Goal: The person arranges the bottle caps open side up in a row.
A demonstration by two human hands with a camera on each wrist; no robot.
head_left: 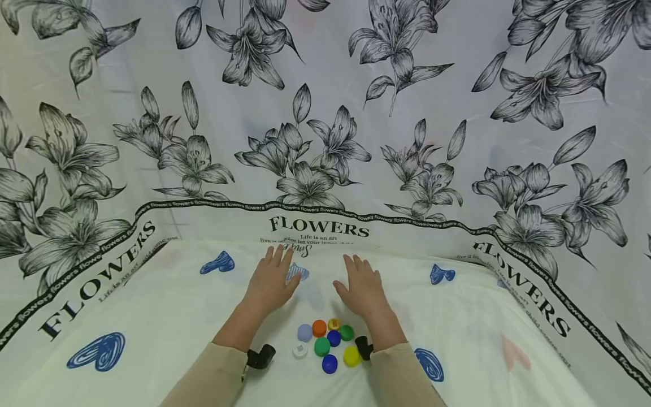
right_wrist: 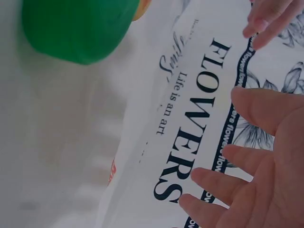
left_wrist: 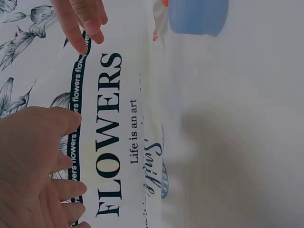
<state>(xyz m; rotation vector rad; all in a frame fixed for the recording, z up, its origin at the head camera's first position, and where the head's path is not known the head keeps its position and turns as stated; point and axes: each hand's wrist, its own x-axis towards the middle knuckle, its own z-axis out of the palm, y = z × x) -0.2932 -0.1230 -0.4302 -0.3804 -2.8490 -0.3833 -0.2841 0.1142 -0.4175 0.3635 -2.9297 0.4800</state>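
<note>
My left hand point(head_left: 269, 282) is held over the cloth with its fingers stretched forward, holding nothing. To its right, my right hand point(head_left: 363, 289) has its fingers spread and also holds nothing. Between the forearms lies a loose cluster of several round plastic caps. Among them are an orange cap point(head_left: 319, 328), a lavender cap point(head_left: 304, 332), a white cap point(head_left: 300, 350), a large yellow cap point(head_left: 351, 356), a small yellow cap point(head_left: 333, 324) and a dark blue cap point(head_left: 329, 364). The right wrist view shows a green cap point(right_wrist: 78, 31) close up; the left wrist view, a light blue one.
A white cloth point(head_left: 193, 316) with blue heart and bow prints covers the surface. Behind it hangs a white curtain point(head_left: 335, 73) with black lily prints and "FLOWERS" lettering. Dark wrist-camera mounts point(head_left: 261, 357) sit at both cuffs, the right one close beside the large yellow cap.
</note>
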